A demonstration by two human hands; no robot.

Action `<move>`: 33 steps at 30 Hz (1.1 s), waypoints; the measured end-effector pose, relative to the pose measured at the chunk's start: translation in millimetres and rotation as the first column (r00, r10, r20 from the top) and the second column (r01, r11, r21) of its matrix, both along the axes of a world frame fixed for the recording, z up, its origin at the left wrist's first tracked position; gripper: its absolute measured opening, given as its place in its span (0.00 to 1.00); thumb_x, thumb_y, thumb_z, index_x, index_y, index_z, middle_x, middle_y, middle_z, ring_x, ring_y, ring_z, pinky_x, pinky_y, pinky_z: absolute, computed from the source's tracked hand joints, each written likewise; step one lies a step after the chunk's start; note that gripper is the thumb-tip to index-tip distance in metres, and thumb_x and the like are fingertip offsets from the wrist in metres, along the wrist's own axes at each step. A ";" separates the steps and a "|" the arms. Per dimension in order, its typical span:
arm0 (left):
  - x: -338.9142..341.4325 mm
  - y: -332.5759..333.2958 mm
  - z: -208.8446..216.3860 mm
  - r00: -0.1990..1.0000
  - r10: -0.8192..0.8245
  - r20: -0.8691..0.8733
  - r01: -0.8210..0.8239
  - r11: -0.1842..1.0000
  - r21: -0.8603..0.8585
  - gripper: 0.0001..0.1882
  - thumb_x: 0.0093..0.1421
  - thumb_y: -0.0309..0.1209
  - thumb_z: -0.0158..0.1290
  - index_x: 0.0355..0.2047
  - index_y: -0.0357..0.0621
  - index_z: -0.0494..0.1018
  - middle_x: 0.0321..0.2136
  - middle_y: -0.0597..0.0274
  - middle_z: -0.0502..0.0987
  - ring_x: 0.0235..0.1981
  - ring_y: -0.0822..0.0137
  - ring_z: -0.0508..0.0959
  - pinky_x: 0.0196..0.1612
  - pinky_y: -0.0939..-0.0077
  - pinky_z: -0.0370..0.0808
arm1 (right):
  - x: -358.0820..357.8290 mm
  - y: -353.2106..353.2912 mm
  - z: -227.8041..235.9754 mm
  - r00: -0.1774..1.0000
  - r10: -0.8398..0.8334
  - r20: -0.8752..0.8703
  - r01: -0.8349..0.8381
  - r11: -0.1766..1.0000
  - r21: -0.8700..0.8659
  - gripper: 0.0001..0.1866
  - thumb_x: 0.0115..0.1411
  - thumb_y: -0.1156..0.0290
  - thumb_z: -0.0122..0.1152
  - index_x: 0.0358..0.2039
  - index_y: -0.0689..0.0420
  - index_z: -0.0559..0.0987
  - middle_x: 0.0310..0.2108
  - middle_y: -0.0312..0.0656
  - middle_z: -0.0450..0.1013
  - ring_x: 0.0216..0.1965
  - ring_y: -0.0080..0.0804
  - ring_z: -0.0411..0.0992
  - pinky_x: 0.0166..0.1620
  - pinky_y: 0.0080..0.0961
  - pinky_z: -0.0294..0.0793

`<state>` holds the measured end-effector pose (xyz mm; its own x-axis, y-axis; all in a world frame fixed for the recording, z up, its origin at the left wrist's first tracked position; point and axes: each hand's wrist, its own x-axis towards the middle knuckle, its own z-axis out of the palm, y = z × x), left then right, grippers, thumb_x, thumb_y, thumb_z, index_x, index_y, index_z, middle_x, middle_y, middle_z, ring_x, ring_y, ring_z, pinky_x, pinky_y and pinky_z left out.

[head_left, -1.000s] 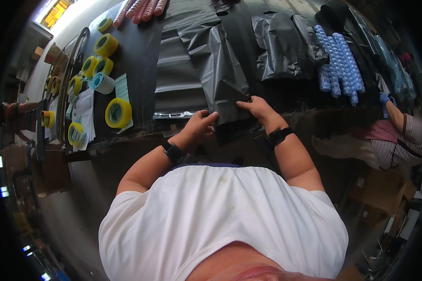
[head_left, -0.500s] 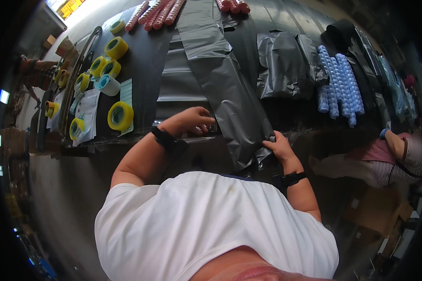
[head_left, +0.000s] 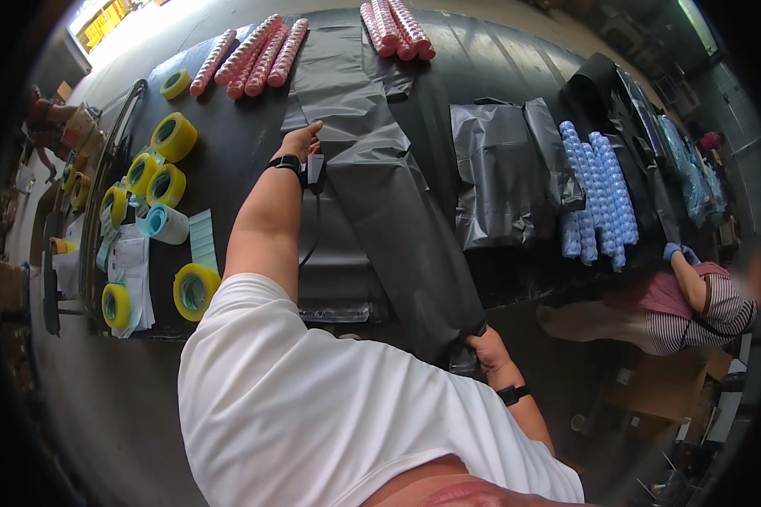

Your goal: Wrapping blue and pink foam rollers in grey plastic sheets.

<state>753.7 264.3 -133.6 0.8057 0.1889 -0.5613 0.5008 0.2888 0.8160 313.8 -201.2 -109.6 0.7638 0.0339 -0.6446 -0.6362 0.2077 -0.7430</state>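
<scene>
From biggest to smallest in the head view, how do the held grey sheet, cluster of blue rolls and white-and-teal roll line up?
1. Grey sheet, held by the right hand: easily largest.
2. Cluster of blue rolls.
3. White-and-teal roll: clearly smallest.

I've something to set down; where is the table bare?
Below the left pink rolls, between the yellow tapes and the left hand; and between the right pink rolls and the grey bags beside the blue rolls. Crowded: the left end, with tapes and papers, and around those blue rolls.

Passable tabletop (head_left: 434, 101) lies between the long grey sheet (head_left: 406, 228) and obstructing folded plastic (head_left: 497, 182).
</scene>
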 end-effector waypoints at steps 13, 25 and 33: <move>101.7 -15.0 2.1 0.967 -0.250 -0.041 0.252 0.965 0.069 0.18 0.62 0.37 0.56 0.44 0.35 0.74 0.39 0.52 0.81 0.35 0.56 0.82 0.37 0.59 0.78 | 17.9 -29.0 31.5 0.990 0.119 -0.077 -0.127 0.985 -0.120 0.29 0.51 0.78 0.69 0.55 0.65 0.73 0.51 0.45 0.75 0.51 0.35 0.73 0.53 0.32 0.73; 83.0 -29.0 -14.2 0.984 -0.145 0.107 0.160 0.975 -0.155 0.05 0.65 0.31 0.51 0.36 0.44 0.73 0.27 0.68 0.74 0.25 0.70 0.74 0.29 0.75 0.74 | 257.6 87.1 104.6 0.384 0.898 0.214 0.018 0.224 -0.974 0.18 0.61 0.67 0.58 0.52 0.53 0.77 0.56 0.43 0.71 0.58 0.43 0.67 0.59 0.36 0.68; 82.5 -10.6 3.5 0.989 -0.122 0.089 0.143 0.947 -0.289 0.07 0.62 0.29 0.56 0.40 0.46 0.72 0.34 0.65 0.76 0.32 0.65 0.77 0.38 0.67 0.77 | 325.4 158.0 42.9 0.285 0.938 -0.199 0.002 -0.208 -0.978 0.22 0.60 0.55 0.57 0.54 0.47 0.77 0.60 0.37 0.66 0.64 0.37 0.59 0.64 0.38 0.60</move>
<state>836.2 253.7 -130.0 0.8510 -0.0866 -0.5179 0.4962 0.4556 0.7391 639.3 -43.2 -66.7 0.8356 0.5297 -0.1457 0.5313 -0.8466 -0.0311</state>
